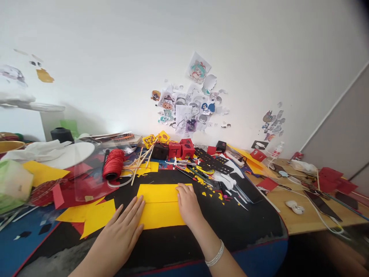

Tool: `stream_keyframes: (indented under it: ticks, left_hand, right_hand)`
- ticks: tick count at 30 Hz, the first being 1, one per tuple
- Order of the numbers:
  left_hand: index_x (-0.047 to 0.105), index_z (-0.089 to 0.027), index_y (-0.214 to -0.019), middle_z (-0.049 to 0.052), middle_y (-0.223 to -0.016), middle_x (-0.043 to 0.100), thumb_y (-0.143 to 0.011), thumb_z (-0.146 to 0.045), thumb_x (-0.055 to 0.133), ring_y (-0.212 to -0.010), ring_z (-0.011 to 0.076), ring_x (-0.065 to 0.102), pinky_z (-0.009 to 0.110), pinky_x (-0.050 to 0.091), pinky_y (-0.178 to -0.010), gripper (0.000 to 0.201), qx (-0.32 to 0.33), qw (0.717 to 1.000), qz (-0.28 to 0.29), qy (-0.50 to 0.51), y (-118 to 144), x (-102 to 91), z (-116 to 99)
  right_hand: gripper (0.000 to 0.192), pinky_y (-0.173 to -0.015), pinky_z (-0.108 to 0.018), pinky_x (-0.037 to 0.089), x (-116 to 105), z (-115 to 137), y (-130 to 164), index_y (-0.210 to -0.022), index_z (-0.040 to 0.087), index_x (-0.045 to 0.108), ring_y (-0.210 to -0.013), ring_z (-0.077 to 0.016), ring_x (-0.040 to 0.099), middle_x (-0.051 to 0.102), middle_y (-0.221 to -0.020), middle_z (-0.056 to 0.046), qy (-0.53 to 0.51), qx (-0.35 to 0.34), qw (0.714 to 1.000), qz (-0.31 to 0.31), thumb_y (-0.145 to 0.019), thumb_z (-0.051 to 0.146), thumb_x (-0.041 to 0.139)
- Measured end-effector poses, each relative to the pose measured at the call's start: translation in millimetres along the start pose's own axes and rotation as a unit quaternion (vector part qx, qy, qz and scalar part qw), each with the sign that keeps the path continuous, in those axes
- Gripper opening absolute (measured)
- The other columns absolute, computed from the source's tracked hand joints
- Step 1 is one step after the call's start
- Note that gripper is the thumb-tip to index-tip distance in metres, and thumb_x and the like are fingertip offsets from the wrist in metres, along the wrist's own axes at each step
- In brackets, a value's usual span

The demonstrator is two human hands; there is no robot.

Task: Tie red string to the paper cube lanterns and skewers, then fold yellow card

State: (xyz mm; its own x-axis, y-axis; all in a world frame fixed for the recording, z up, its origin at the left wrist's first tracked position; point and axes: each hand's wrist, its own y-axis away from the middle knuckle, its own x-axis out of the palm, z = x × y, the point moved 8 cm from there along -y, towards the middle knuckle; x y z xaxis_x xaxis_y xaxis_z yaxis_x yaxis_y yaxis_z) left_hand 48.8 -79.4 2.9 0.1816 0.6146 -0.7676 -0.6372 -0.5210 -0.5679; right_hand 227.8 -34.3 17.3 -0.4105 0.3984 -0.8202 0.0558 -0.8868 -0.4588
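a gold bowl (10, 146) at far left, contents hidden. left hand (121, 232) lies flat, fingers spread, on the folded yellow paper's (160, 206) left edge on the black mat (230, 219). right hand (187, 206) presses the fold, fingers curled down, gripping nothing.

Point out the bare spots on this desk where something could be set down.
Black mat right of the right hand is bare; so is wooden table before the white cable. Crowded around the red spool and cubes.
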Motion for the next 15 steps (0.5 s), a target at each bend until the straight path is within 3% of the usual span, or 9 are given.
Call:
stream_keyframes:
  ticks: [4,6,8,11,13,15]
  left_hand:
    - [0.045,-0.016,-0.129,0.011,-0.131,0.05,-0.087,-0.041,0.033,-0.119,0.0245,0.047,0.038,0.029,-0.104,0.05,0.004,0.998,-0.056,-0.036,10.0,-21.6,-5.5]
    - [0.044,-0.018,-0.13,0.01,-0.134,0.046,-0.085,-0.039,0.04,-0.12,0.0245,0.047,0.037,0.031,-0.103,0.05,0.004,0.999,-0.039,-0.019,-1.8,-24.7,-12.2]
    - [0.043,-0.022,-0.13,0.008,-0.136,0.043,-0.081,-0.041,0.048,-0.122,0.026,0.044,0.038,0.037,-0.101,0.053,0.006,0.999,0.033,0.036,-22.6,-18.0,-19.4]
    - [0.05,-0.016,-0.125,0.014,-0.132,0.046,-0.074,-0.049,0.056,-0.12,0.0304,0.045,0.043,0.04,-0.098,0.061,-0.027,0.97,0.205,0.131,-49.0,4.4,-24.3]
    - [0.053,-0.013,-0.121,0.017,-0.129,0.049,-0.075,-0.044,0.057,-0.119,0.0297,0.046,0.041,0.04,-0.098,0.056,-0.058,0.95,0.259,0.166,-58.1,11.7,-22.6]
    - [0.055,-0.013,-0.119,0.016,-0.128,0.05,-0.08,-0.04,0.053,-0.119,0.0282,0.046,0.04,0.039,-0.098,0.048,-0.081,0.944,0.265,0.182,-62.7,12.3,-18.1]
  right_hand:
    - [0.035,-0.093,-0.038,0.042,2.9,-0.1,-0.9,-0.109,0.018,0.06,-0.107,-0.0223,0.05,0.059,-0.118,-0.006,0.0,0.007,1.0,-0.009,-0.086,0.008,0.035]
    - [0.035,-0.092,-0.038,0.042,4.9,2.5,-1.2,-0.107,0.017,0.062,-0.105,-0.0228,0.051,0.061,-0.115,-0.007,-0.003,0.003,1.0,-0.015,-0.085,0.008,0.036]
    - [0.035,-0.092,-0.038,0.042,2.8,5.9,-1.1,-0.103,0.018,0.064,-0.103,-0.0226,0.052,0.063,-0.112,-0.007,-0.024,-0.007,0.999,-0.025,-0.083,0.006,0.038]
    - [0.035,-0.091,-0.038,0.041,-19.1,4.6,2.7,-0.096,0.021,0.066,-0.103,-0.0219,0.052,0.063,-0.109,-0.006,-0.095,-0.027,0.993,-0.072,-0.076,0.004,0.042]
    - [0.03,-0.09,-0.038,0.041,-48.1,-9.7,10.6,-0.094,0.021,0.065,-0.102,-0.022,0.053,0.064,-0.107,-0.007,-0.147,-0.011,0.978,-0.149,-0.077,0.009,0.043]
    - [0.024,-0.087,-0.039,0.042,-76.2,-39.7,25.5,-0.093,0.019,0.063,-0.098,-0.0229,0.056,0.065,-0.101,-0.01,-0.2,0.069,0.946,-0.246,-0.082,0.021,0.042]
